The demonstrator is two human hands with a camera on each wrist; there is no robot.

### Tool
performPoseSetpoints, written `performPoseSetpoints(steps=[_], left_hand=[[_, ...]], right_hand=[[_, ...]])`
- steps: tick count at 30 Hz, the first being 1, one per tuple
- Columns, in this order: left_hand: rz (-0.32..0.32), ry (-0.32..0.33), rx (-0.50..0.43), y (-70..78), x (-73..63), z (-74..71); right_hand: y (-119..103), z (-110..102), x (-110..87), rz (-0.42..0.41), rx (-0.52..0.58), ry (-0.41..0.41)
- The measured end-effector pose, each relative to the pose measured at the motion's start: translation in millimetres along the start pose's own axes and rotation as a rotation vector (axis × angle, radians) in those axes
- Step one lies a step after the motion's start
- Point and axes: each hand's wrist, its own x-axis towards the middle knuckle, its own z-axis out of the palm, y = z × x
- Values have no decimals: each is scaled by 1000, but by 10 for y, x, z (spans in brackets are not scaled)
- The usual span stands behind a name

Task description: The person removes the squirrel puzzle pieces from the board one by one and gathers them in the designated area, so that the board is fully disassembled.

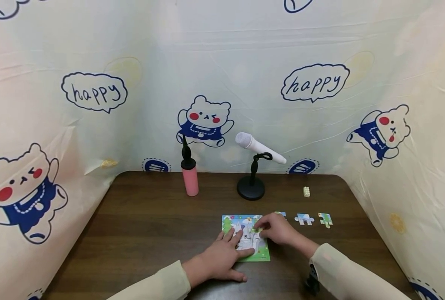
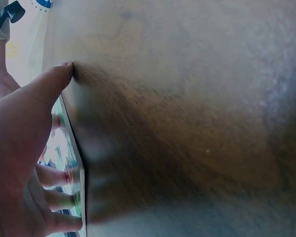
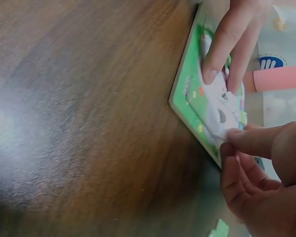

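Observation:
A square jigsaw puzzle (image 1: 261, 256) with a green border and a white cartoon animal lies flat on the table. My left hand (image 1: 221, 255) rests on its left and lower part, fingers spread, the thumb on the tabletop below the board. At the puzzle's right side my right hand (image 1: 276, 229) pinches a puzzle piece (image 3: 221, 127) between thumb and forefinger, close over the board. Most of that piece is hidden by the fingers in the head view. In the left wrist view, the left fingertips reach over the board's edge (image 2: 82, 190).
Right of the puzzle lie loose pieces: a blue one (image 1: 304, 219), a green one (image 1: 325, 219) and one partly behind the right hand (image 1: 281, 213). Behind stand a pink hand pump (image 1: 191, 181) and a white microphone (image 1: 261, 148) on a black stand (image 1: 251, 188). A cream toy brick (image 1: 306, 191) sits back right.

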Motion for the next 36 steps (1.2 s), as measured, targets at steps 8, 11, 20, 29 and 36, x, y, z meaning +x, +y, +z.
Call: performPoseSetpoints(steps=[8, 11, 20, 29, 36], left_hand=[[25, 0, 21, -5, -8, 0], [37, 9, 35, 1, -21, -9], [34, -4, 27, 12, -16, -28], [10, 12, -51, -5, 1, 0], [-55, 60, -156, -72, -44, 100]], right_hand=[[44, 42, -27, -3, 16, 41], [49, 42, -28, 3, 16, 45], [37, 42, -42, 67, 85, 53], [11, -69, -79, 190, 239, 81], [178, -288, -259, 148, 254, 119]])
